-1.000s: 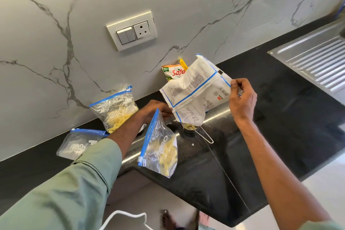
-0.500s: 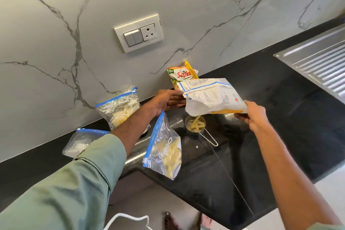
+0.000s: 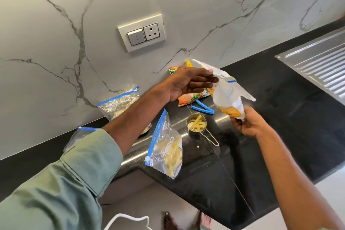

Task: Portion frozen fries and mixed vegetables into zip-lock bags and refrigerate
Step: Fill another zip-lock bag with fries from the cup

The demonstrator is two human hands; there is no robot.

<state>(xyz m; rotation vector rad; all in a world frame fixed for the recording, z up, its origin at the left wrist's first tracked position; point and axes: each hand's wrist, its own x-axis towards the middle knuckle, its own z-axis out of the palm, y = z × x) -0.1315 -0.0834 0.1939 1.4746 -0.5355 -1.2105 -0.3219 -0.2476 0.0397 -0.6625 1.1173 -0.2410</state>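
My right hand [image 3: 246,123] grips the bottom of the white fries packet [image 3: 228,95], which is held up above the black counter [image 3: 280,117]. My left hand [image 3: 186,84] reaches to the packet's top edge with fingers straight, touching it. Under the packet stands a small metal measuring cup [image 3: 196,124] with several fries in it. A zip-lock bag with fries [image 3: 166,149] lies near the counter's front corner. Two more zip-lock bags [image 3: 119,102] [image 3: 78,136] lean at the wall on the left. The mixed vegetable packet [image 3: 192,97] stands against the wall behind my left hand.
A blue bag clip [image 3: 202,107] lies open beside the cup. A steel sink drainboard [image 3: 317,65] is at the right. A switch and socket plate [image 3: 141,31] sits on the marble wall. The floor and a foot show below the counter's corner.
The fries packet was tipped over the cup and has swung back upright. My right hand went from its top corner to its bottom. My left hand rose to the packet's top.
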